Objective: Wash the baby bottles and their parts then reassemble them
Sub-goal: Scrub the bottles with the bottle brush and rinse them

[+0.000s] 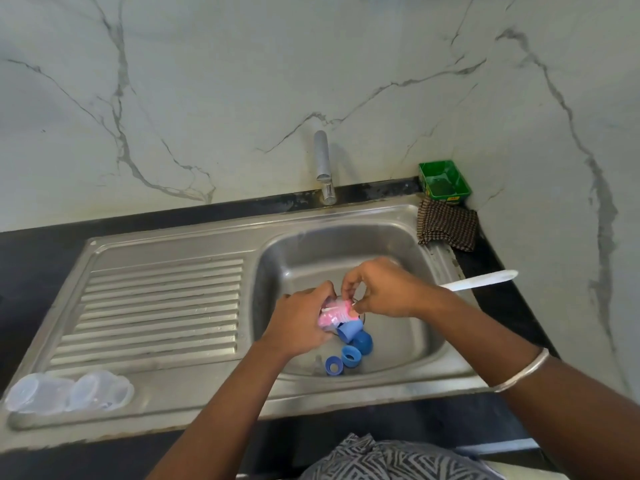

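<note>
Over the steel sink basin [398, 258], my left hand [298, 320] grips a clear baby bottle [337, 315] with a pink sponge brush head pushed inside it. My right hand [381, 289] holds the brush by its white handle [481, 281], which sticks out to the right past my wrist. Below the bottle, on the basin floor, lie two blue caps [362, 342] and two blue screw rings [350, 356]. Two clear bottles [69, 393] lie on their sides at the near left end of the drainboard.
A chrome tap [323, 164] stands behind the basin; no water is seen running. A green tub [443, 181] and a checked cloth [446, 226] sit at the back right corner. The ribbed drainboard [156, 306] stretches left. Black counter surrounds the sink.
</note>
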Action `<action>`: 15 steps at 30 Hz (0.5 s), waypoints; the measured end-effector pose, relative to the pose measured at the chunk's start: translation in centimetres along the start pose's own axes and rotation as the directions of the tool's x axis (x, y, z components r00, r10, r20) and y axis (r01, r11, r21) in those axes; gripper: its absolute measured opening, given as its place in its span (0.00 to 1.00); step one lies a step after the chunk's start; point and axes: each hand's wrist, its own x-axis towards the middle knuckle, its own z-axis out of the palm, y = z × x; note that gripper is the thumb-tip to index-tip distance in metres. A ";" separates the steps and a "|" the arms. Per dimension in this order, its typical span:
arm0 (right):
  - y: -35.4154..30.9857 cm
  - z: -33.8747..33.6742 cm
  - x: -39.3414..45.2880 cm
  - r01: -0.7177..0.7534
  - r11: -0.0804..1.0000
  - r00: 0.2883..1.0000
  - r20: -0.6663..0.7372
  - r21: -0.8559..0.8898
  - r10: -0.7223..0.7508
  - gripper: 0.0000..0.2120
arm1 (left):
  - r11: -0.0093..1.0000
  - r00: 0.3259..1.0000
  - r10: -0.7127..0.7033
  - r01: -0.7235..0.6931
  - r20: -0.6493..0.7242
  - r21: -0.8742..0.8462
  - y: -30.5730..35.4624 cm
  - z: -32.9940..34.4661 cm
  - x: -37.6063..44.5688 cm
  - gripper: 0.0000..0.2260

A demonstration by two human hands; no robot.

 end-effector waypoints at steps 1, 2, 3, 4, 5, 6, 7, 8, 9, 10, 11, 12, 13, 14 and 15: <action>-0.1 0.1 0.1 0.007 1.000 1.000 0.009 0.017 -0.007 0.13 | 0.999 1.000 -0.020 0.020 -0.001 -0.035 -0.4 0.0 -0.1 0.21; -0.1 0.0 0.0 -0.002 0.999 1.000 0.019 0.051 0.001 0.16 | 0.997 0.999 -0.040 0.040 0.001 -0.068 -0.9 -0.1 -0.3 0.21; 0.0 -0.3 -0.2 -0.026 0.998 0.999 0.027 0.053 0.025 0.18 | 0.995 0.999 -0.049 0.049 -0.001 -0.088 -1.6 -0.2 -0.5 0.22; 0.3 -0.7 -0.5 -0.046 0.999 0.999 0.029 0.001 0.046 0.19 | 0.994 0.999 -0.054 0.053 -0.005 -0.097 -2.3 -0.3 -0.7 0.22; 0.7 -1.3 -0.9 -0.058 0.993 0.998 0.027 -0.105 0.061 0.18 | 0.992 0.998 -0.058 0.057 -0.008 -0.114 -2.9 -0.3 -0.9 0.21; 1.1 -1.8 -1.2 -0.071 0.980 0.997 0.029 -0.187 0.078 0.15 | 0.989 0.998 -0.063 0.061 -0.011 -0.138 -3.5 -0.5 -1.2 0.21; 1.4 -2.2 -1.5 -0.085 0.974 0.995 0.033 -0.212 0.094 0.12 | 0.985 0.998 -0.065 0.062 -0.014 -0.163 -3.8 -0.7 -1.3 0.21; 1.4 -2.3 -1.7 -0.094 0.976 0.994 0.037 -0.197 0.103 0.11 | 0.983 0.998 -0.063 0.059 -0.016 -0.175 -4.2 -0.8 -1.4 0.21; 1.3 -2.3 -1.9 -0.097 0.977 0.994 0.032 -0.188 0.105 0.11 | 0.984 0.998 -0.054 0.049 -0.021 -0.174 -4.4 -0.9 -1.3 0.20; 1.0 -2.1 -1.9 -0.105 0.975 0.994 0.018 -0.197 0.110 0.12 | 0.986 0.999 -0.040 0.035 -0.028 -0.166 -4.5 -1.0 -1.3 0.20; 0.5 -1.8 -1.9 -0.110 0.968 0.994 -0.001 -0.224 0.113 0.13 | 0.987 0.999 -0.023 0.017 -0.036 -0.161 -4.6 -1.1 -1.2 0.19; 0.0 -1.5 -1.7 -0.115 0.963 0.993 -0.015 -0.244 0.115 0.13 | 0.987 0.999 -0.011 0.004 -0.041 -0.164 -4.7 -1.1 -1.1 0.19; -0.6 -1.1 -1.5 -0.110 0.958 0.994 -0.020 -0.264 0.108 0.13 | 0.985 0.999 -0.001 -0.006 -0.042 -0.174 -4.8 -1.0 -1.1 0.20; -1.2 -0.7 -1.3 -0.096 0.954 0.995 -0.023 -0.284 0.093 0.13 | 0.983 0.999 0.010 -0.017 -0.042 -0.180 -4.9 -1.1 -1.0 0.20; -1.7 -0.3 -1.0 -0.075 0.945 0.997 -0.025 -0.318 0.071 0.14 | 0.984 0.999 0.028 -0.035 -0.043 -0.176 -4.9 -1.1 -1.0 0.21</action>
